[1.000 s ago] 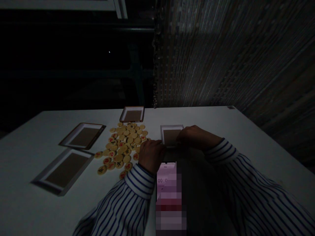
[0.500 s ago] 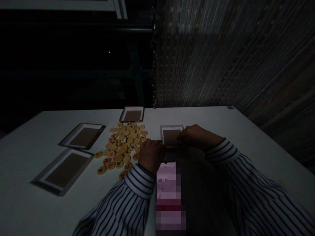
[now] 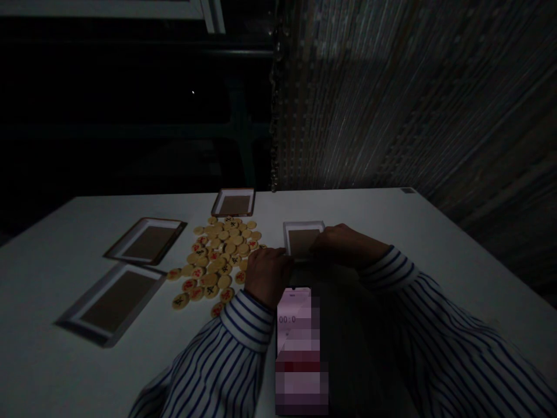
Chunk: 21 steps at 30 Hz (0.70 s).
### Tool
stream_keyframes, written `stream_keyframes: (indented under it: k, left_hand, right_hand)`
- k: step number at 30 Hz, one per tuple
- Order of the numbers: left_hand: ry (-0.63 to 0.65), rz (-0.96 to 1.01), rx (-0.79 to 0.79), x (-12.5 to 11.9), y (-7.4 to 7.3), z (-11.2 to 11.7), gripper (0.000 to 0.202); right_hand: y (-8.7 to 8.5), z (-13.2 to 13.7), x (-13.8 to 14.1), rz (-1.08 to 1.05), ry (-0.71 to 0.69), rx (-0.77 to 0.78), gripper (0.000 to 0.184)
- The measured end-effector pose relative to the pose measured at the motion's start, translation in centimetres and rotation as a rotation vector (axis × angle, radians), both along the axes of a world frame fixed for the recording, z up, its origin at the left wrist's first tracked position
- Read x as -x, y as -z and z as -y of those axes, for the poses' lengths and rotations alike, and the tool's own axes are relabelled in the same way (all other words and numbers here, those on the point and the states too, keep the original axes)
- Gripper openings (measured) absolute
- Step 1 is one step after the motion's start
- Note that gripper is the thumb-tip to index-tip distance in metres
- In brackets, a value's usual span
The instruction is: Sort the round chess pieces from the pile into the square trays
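Observation:
A shallow white-rimmed box (image 3: 304,238) with a brown bottom lies on the table between my two hands. My left hand (image 3: 268,276) is closed at its near left corner, fingertips on the edge. Curled around the right side of the same box is my right hand (image 3: 342,247); its fingertips are lost in shadow. Left of my left hand spreads a pile of round wooden xiangqi pieces (image 3: 217,264), some face up with red or black characters, others showing plain wood. A lit phone (image 3: 293,319) is just below my hands, its screen partly blurred.
Two open shallow boxes, one dark-rimmed (image 3: 180,232) and one grey-rimmed (image 3: 112,339), sit on the left of the white table (image 3: 369,206). Another small box (image 3: 251,203) stands behind the pieces. A bead curtain (image 3: 339,116) hangs beyond the far edge. The room is dim.
My right hand and forearm have shifted slightly left along the box. My left hand, the box and the pieces look unmoved.

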<state>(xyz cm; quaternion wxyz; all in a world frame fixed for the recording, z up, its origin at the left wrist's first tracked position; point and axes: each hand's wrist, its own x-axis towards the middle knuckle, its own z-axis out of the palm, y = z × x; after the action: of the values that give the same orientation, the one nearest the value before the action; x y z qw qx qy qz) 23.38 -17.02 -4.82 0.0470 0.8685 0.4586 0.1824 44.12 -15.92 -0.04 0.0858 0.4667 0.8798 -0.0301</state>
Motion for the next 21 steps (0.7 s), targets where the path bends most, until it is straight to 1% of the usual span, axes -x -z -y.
stream_keyframes:
  k: [6, 11, 16, 21]
  left_hand:
    - [-0.001, -0.026, 0.010, -0.05, -0.11, -0.05, 0.018]
    - [-0.001, -0.031, 0.021, -0.02, -0.26, -0.01, 0.019]
    - [-0.007, -0.006, 0.019, 0.03, -0.01, -0.07, 0.019]
    - [-0.001, 0.001, 0.010, 0.04, 0.12, -0.08, 0.019]
  right_hand:
    - [-0.22, 0.10, 0.34, 0.028, 0.039, 0.012, 0.020]
    - [-0.48, 0.17, 0.40, 0.031, 0.035, 0.029, 0.020]
    - [-0.68, 0.24, 0.40, 0.011, 0.035, 0.038, 0.020]
    - [-0.41, 0.15, 0.44, 0.033, 0.051, 0.033, 0.021]
